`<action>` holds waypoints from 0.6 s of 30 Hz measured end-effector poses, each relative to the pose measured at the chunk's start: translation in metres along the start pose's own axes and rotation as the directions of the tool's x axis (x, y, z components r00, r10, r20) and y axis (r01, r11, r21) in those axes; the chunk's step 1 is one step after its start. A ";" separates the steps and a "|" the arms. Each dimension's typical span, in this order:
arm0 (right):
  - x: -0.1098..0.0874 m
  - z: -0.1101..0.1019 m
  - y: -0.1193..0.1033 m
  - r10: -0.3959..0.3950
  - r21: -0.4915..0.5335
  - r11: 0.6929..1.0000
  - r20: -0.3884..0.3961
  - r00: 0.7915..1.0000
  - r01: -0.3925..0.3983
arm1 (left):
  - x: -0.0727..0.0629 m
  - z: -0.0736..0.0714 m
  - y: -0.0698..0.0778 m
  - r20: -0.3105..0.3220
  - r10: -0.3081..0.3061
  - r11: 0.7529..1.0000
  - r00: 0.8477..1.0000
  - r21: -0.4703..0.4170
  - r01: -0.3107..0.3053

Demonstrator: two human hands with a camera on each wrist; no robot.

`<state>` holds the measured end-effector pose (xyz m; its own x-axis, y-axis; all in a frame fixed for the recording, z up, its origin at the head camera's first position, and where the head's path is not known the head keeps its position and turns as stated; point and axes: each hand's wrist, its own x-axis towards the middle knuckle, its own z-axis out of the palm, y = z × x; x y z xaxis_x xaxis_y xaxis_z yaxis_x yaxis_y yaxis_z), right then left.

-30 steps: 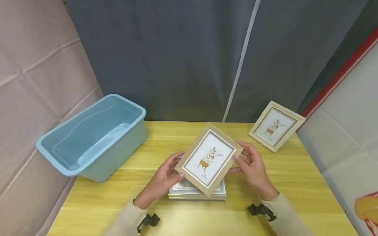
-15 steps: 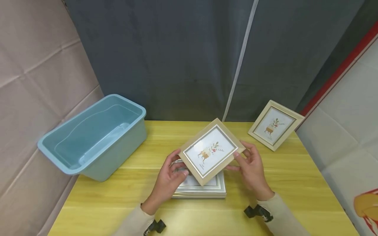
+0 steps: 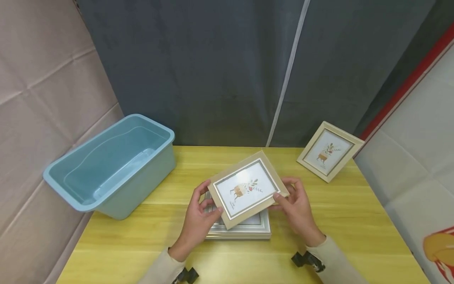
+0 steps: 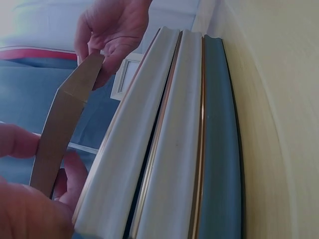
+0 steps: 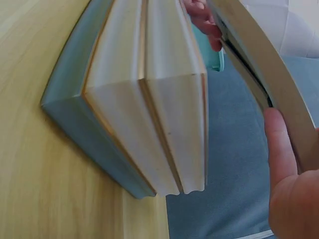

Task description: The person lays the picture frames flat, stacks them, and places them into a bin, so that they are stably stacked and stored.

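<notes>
Both hands hold a light wood picture frame [image 3: 248, 188] with a printed plant picture facing up, tilted over a stack. My left hand [image 3: 196, 221] pinches its left side, thumb by the near edge and fingers behind. At the right corner, my right hand [image 3: 297, 211] grips it with the thumb on the front and fingers beneath. Under it lies a stack of picture frames [image 3: 244, 233], its top partly hidden. The left wrist view shows the stack's edges: two whitish frames [image 4: 172, 129] above a blue-grey frame [image 4: 219, 134] on the table.
A similar pale picture frame [image 3: 328, 152] stands leaning at the back right of the wooden table [image 3: 340, 221]. To the left is a blue plastic bin [image 3: 145, 185]. A dark curtain [image 3: 198, 79] hangs behind the table.
The held picture frame has turned clockwise, rising and then lowering slightly. My left hand has loosened and regripped its left side, and my right hand has shifted slightly left and down.
</notes>
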<state>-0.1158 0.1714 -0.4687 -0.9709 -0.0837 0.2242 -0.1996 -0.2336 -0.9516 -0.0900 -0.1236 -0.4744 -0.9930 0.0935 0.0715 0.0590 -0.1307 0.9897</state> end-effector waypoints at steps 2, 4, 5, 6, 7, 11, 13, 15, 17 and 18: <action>-0.001 -0.001 0.002 -0.008 -0.019 1.000 0.016 1.000 0.008 | 0.000 -0.004 0.000 0.018 -0.001 1.000 1.000 -0.007 0.001; -0.001 -0.002 0.003 -0.016 -0.023 1.000 0.035 0.999 0.016 | 0.001 -0.009 0.000 0.037 0.010 1.000 0.999 -0.013 -0.009; -0.001 -0.002 0.003 -0.019 -0.031 0.999 0.041 0.999 0.020 | 0.001 -0.012 0.000 0.048 0.017 1.000 0.999 -0.019 -0.016; 0.000 -0.003 0.004 -0.021 -0.046 0.999 0.047 0.999 0.023 | 0.002 -0.014 -0.001 0.057 0.026 0.999 0.998 -0.027 -0.024; 0.000 -0.003 0.004 -0.022 -0.063 0.998 0.055 0.998 0.026 | 0.002 -0.017 -0.001 0.065 0.034 0.999 0.997 -0.034 -0.032; 0.000 -0.005 0.005 -0.033 -0.160 0.986 0.078 0.996 0.045 | 0.004 -0.028 -0.001 0.099 0.052 0.998 0.994 -0.039 -0.049; 0.000 -0.007 0.005 -0.037 -0.198 0.979 0.103 0.994 0.057 | 0.005 -0.033 0.000 0.115 0.050 0.999 0.992 -0.026 -0.047; 0.000 -0.008 0.006 -0.034 -0.226 0.972 0.124 0.992 0.061 | 0.007 -0.036 0.001 0.135 0.044 0.999 0.990 -0.004 -0.044; 0.000 -0.009 0.007 -0.017 -0.246 0.968 0.147 0.989 0.053 | 0.009 -0.040 0.002 0.154 0.034 0.999 0.987 0.022 -0.038; 0.001 -0.010 0.007 -0.004 -0.261 0.964 0.155 0.988 0.045 | 0.010 -0.042 0.003 0.162 0.026 0.999 0.986 0.040 -0.032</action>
<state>-0.1191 0.1791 -0.4773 -0.9380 -0.2315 0.2578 -0.2703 0.0234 -0.9625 -0.1037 -0.1642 -0.4761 -0.9616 0.2487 0.1160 0.0952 -0.0944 0.9910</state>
